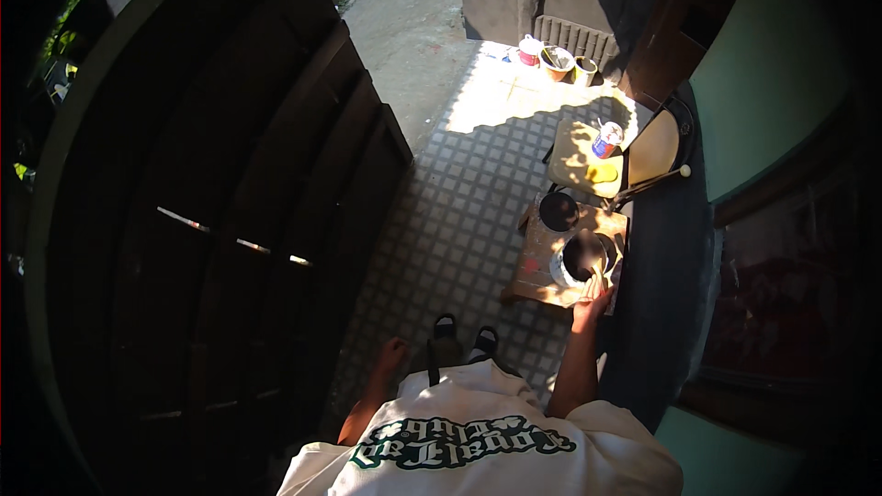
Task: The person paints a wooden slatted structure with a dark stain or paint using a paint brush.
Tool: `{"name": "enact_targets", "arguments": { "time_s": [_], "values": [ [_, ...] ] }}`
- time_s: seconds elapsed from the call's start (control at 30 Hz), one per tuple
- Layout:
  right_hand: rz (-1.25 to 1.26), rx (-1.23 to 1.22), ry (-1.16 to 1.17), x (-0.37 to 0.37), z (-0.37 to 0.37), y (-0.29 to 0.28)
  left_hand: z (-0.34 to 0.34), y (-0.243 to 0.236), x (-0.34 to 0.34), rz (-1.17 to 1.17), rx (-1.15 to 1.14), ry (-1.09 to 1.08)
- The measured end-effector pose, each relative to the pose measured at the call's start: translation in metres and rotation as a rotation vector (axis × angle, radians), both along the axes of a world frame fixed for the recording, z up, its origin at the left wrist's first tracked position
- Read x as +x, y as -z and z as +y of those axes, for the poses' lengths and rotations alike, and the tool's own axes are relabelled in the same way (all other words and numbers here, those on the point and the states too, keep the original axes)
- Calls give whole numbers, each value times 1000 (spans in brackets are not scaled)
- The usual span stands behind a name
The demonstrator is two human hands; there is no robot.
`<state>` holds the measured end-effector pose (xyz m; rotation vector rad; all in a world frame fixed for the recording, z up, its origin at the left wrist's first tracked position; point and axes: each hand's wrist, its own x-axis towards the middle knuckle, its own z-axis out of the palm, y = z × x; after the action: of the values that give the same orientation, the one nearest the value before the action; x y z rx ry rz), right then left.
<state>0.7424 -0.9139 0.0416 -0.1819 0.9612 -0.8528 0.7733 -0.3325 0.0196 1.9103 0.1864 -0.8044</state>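
Note:
My right hand [591,298] grips a pale wooden handle, likely a brush's [597,271], over a white-sided pot [558,268] with dark contents on a small wooden table [537,289]. The handle's lower end is blurred. A round black lid or container [559,211] rests at the table's back left. My left hand [395,349] hangs low beside my sandalled feet, fingers loosely curled with nothing visible in them.
Beyond the table, a chair [565,152] carries a blue-red can [607,139] and a yellow item [602,172]. Several buckets [556,62] sit by the far wall. Dark wooden slatted panels [202,174] rise at left; a green wall and window [781,294] are at right.

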Motion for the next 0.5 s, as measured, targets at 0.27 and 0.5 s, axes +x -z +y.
{"name": "enact_targets", "arguments": {
  "time_s": [0.27,0.5],
  "values": [
    [-509,-8,-488,103,86,-105,48,-3,-129,37,-56,-510],
    [-818,-1,-1021,132,310,-231,100,-18,-251,44,-61,-839]
  ]
}}
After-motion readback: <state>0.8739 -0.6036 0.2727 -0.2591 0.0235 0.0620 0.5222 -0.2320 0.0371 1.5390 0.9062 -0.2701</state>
